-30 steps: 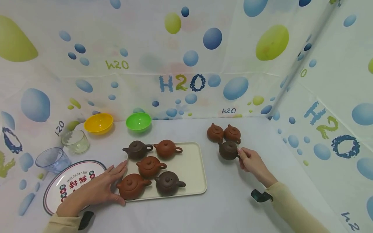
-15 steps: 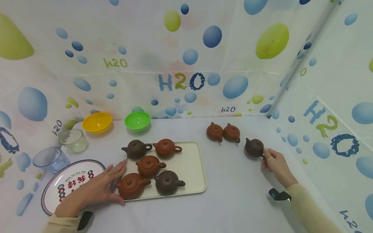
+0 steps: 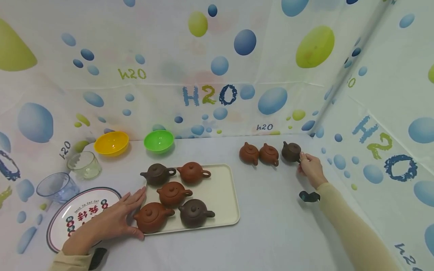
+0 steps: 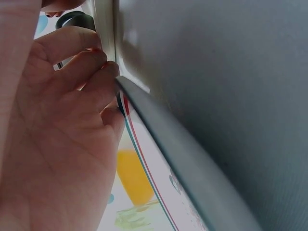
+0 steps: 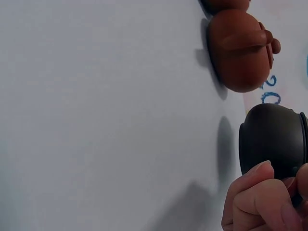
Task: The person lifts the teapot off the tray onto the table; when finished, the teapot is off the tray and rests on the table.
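Observation:
My right hand (image 3: pixel 309 166) pinches the handle of a dark brown teapot (image 3: pixel 291 151) at the far right of the table, beside two reddish-brown teapots (image 3: pixel 249 153) (image 3: pixel 269 154) in a row. In the right wrist view my curled fingers (image 5: pixel 260 199) grip the dark teapot (image 5: pixel 272 137), with a reddish teapot (image 5: pixel 239 50) beyond it. My left hand (image 3: pixel 116 217) rests flat with straight fingers against the left edge of a cream tray (image 3: pixel 220 195). The tray carries several teapots, reddish and dark brown. In the left wrist view my fingers (image 4: pixel 84 72) touch the tray's rim (image 4: pixel 159 130).
A printed round plate (image 3: pixel 72 214) lies under my left wrist. A blue glass (image 3: pixel 55 186) and a clear glass (image 3: pixel 83 165) stand at the left, with a yellow bowl (image 3: pixel 111 143) and a green bowl (image 3: pixel 158 140) behind. Patterned curtain walls close the back and right.
My right hand has carried the dark brown teapot from in front of the two reddish ones out to the right and then back, beside them. My left hand has stayed on the tray.

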Tool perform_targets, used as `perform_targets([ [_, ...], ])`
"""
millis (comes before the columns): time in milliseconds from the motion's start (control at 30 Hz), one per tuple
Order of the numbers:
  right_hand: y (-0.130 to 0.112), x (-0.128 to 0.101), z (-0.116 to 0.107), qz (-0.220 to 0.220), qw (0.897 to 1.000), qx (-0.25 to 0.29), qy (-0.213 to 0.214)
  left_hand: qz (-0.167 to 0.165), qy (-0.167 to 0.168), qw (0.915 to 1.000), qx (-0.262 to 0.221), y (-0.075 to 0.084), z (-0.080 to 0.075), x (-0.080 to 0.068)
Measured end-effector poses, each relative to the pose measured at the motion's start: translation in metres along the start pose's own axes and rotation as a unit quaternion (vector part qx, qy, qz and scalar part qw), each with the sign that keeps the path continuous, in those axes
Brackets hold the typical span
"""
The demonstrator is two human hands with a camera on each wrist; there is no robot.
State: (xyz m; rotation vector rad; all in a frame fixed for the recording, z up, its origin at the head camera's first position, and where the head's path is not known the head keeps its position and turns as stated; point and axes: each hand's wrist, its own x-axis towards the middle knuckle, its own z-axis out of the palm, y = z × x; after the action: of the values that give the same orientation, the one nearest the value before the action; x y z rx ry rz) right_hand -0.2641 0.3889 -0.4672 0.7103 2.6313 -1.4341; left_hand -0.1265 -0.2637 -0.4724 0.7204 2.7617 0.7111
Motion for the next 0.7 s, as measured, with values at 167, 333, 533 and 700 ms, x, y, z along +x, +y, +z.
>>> perform_targets([
  [167,-0.011,0.013,0.010,0.008,1.000,0.005,0.001,-0.003,0.002,1.0000,0.000,0.000,0.001,0.000],
  [333,-0.015,0.015,0.017,0.017,1.000,-0.022,-0.007,-0.005,0.003,1.0000,0.000,0.000,0.001,0.000],
  [533,-0.017,0.013,0.020,0.013,0.998,-0.056,-0.017,-0.005,0.005,1.0000,0.002,0.001,0.000,0.000],
  [700,-0.020,0.012,0.019,0.017,0.997,-0.074,-0.023,-0.004,0.005,1.0000,-0.001,0.000,0.000,-0.001],
])
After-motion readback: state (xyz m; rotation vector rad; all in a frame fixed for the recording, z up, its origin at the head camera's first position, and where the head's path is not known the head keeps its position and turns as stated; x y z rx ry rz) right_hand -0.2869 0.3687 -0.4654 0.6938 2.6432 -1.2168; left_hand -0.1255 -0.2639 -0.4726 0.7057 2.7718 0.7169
